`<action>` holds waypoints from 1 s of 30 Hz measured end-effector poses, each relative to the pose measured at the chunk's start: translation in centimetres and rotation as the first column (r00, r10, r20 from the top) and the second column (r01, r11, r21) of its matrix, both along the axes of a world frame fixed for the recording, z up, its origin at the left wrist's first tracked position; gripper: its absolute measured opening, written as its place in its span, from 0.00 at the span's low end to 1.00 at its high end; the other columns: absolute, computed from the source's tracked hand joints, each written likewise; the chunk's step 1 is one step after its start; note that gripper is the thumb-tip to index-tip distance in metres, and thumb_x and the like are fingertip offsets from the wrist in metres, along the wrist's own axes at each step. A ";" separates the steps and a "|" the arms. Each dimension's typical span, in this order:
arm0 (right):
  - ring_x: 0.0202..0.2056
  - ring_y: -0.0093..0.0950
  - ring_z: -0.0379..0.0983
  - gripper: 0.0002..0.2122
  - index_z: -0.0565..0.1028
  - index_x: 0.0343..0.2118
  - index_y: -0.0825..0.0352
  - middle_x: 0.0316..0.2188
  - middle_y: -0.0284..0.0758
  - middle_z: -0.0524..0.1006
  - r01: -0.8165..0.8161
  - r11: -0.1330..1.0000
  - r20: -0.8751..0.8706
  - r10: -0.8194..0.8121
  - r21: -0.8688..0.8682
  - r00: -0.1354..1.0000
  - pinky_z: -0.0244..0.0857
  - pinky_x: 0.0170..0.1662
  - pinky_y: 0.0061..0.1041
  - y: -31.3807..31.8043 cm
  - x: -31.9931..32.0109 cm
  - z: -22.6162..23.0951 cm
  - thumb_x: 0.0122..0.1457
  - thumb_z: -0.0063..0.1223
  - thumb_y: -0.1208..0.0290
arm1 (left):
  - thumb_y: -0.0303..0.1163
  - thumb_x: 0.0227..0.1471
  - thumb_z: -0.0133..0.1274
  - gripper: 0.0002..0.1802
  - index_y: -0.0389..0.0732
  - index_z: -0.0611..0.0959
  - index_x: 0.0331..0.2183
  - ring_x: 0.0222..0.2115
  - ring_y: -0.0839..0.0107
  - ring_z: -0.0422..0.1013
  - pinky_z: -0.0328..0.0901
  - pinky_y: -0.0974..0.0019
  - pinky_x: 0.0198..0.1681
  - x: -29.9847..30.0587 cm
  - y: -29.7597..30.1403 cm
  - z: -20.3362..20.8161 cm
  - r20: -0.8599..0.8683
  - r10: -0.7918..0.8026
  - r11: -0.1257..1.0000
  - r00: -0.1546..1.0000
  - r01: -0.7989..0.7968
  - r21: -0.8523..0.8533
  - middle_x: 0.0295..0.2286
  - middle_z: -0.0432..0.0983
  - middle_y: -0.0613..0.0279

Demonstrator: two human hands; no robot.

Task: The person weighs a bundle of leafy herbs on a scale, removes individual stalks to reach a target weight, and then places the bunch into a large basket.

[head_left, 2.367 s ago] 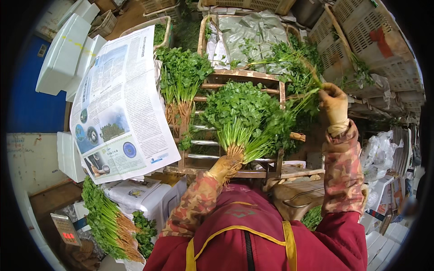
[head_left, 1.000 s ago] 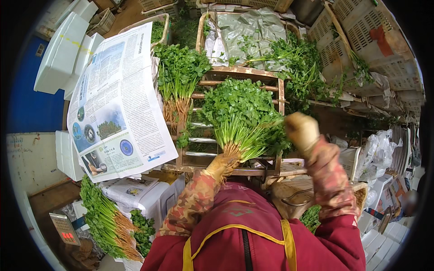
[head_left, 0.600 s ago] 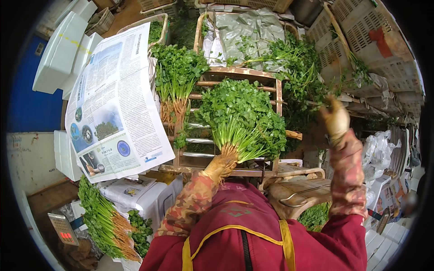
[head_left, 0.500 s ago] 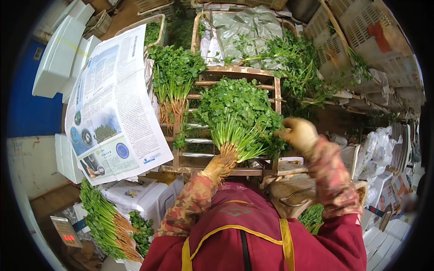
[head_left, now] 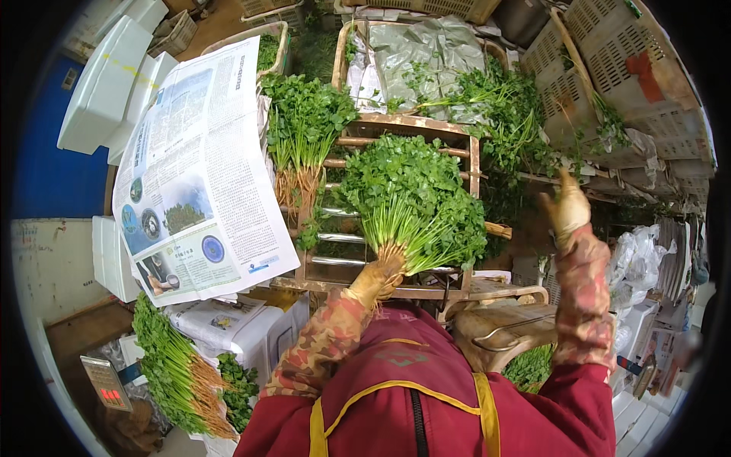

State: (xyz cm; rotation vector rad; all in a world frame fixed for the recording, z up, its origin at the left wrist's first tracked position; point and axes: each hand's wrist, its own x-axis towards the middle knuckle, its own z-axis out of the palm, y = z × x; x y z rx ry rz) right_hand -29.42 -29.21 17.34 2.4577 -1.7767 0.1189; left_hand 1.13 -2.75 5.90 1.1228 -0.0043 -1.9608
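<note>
My left hand (head_left: 376,280) is closed round the brown roots of a bunch of leafy greens (head_left: 415,190), looking like coriander or leaf celery. Its green stems fan away from me over the slatted rack (head_left: 335,261). Off to the right, my right hand (head_left: 569,207) is raised with thumb and fingers apart, holding nothing that I can see. It is nearest to the loose greens (head_left: 518,114) heaped beyond the rack's right side. On the rack's left part lies another rooted bunch (head_left: 304,129).
A printed newspaper sheet (head_left: 205,175) spreads at the left, beside white foam boxes (head_left: 106,84). More rooted greens (head_left: 171,365) lie at lower left near a scale with a lit display (head_left: 106,383). Slotted plastic crates (head_left: 594,46) stand at the right, and a worn chair (head_left: 506,327) close by.
My right hand has moved away from the bunch, out to the right, and its fingers have spread. The left hand keeps its hold on the roots. The whole view has shifted slightly.
</note>
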 end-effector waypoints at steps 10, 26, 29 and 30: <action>0.22 0.33 0.75 0.16 0.76 0.31 0.66 0.23 0.41 0.77 -0.454 0.713 0.161 0.442 0.534 0.883 0.71 0.28 0.30 13.7 18.2 -4.4 0.54 0.53 0.55 | 0.61 0.54 0.42 0.26 0.46 0.70 0.34 0.10 0.81 0.51 0.45 0.77 0.11 -0.3 -0.1 0.5 0.042 0.012 0.997 0.999 -0.009 -0.076 0.18 0.64 0.69; 0.24 0.32 0.75 0.09 0.78 0.29 0.63 0.24 0.38 0.78 -0.029 0.983 0.401 0.101 -0.183 0.911 0.68 0.28 0.27 -1.4 7.6 6.0 0.52 0.58 0.63 | 0.52 0.54 0.50 0.19 0.48 0.69 0.23 0.04 0.78 0.47 0.42 0.72 0.07 -0.5 0.6 -2.2 -0.016 0.178 0.982 0.984 -0.177 0.063 0.08 0.54 0.72; 0.28 0.40 0.75 0.12 0.77 0.34 0.64 0.28 0.40 0.79 0.095 0.992 0.116 -0.085 -0.083 0.990 0.68 0.30 0.31 -7.8 -2.4 6.7 0.52 0.56 0.61 | 0.51 0.55 0.48 0.20 0.47 0.69 0.22 0.04 0.77 0.47 0.42 0.72 0.07 -1.1 -0.2 -1.5 0.043 0.104 0.994 0.994 -0.105 0.022 0.07 0.54 0.71; 0.29 0.40 0.75 0.13 0.76 0.36 0.64 0.30 0.41 0.78 0.080 0.996 -0.026 -0.081 -0.044 0.996 0.69 0.32 0.32 -8.2 -4.0 5.3 0.52 0.57 0.61 | 0.51 0.55 0.48 0.20 0.47 0.68 0.22 0.04 0.77 0.47 0.42 0.72 0.07 -1.1 -0.3 -1.5 0.070 0.081 0.997 0.994 -0.082 0.001 0.07 0.54 0.71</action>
